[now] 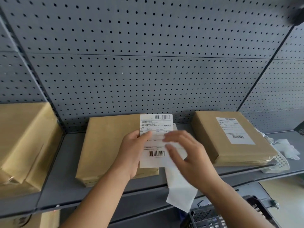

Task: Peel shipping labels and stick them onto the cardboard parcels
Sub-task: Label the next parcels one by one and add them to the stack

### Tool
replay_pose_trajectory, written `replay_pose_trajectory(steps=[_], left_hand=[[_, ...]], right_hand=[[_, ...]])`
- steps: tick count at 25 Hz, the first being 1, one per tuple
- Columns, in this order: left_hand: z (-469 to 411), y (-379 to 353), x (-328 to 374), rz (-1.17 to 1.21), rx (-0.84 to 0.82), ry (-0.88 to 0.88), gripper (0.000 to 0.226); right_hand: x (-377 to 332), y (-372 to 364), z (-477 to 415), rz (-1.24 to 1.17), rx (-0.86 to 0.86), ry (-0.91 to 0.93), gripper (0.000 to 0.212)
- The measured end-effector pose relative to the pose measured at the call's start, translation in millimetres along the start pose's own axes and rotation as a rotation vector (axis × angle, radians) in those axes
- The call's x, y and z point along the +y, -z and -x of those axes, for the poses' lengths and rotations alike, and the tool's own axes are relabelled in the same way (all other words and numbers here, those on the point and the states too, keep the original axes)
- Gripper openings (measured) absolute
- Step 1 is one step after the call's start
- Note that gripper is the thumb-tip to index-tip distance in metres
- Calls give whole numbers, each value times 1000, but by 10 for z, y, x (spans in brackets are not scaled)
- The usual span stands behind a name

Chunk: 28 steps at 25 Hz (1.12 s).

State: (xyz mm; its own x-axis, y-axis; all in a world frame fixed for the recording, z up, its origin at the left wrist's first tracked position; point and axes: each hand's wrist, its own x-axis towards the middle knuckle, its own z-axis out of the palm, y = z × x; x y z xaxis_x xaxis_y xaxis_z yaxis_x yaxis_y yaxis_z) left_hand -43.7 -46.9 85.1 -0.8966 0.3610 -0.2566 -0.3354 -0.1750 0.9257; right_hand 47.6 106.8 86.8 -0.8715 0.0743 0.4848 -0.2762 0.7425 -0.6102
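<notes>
My left hand (131,150) pinches the shipping label (156,139) by its left edge, thumb on the print, holding it up in front of the middle parcel (107,145). My right hand (189,153), blurred, seems to grip the backing paper (179,186) hanging below; I cannot tell how firmly. I judge the peel is nearly finished. Next comes laying the label flat on the bare middle parcel. The right parcel (230,137) already carries one; the left parcel (24,142) sits bare. Nothing blocks the way.
</notes>
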Motion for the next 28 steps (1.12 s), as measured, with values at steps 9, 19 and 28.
replay_pose_trajectory(steps=[9,19,28], left_hand=[[-63,622,197,-10,126,-41,16],[-365,1307,256,-605,323,-218,25],[-619,1392,213,-1022,375,-236,33]], right_hand=[[3,-555,-764,-551,-156,-693,18],[-42,-1037,-1079,-491,-195,-671,17],[133,-1300,-1155,-218,-169,-623,16]])
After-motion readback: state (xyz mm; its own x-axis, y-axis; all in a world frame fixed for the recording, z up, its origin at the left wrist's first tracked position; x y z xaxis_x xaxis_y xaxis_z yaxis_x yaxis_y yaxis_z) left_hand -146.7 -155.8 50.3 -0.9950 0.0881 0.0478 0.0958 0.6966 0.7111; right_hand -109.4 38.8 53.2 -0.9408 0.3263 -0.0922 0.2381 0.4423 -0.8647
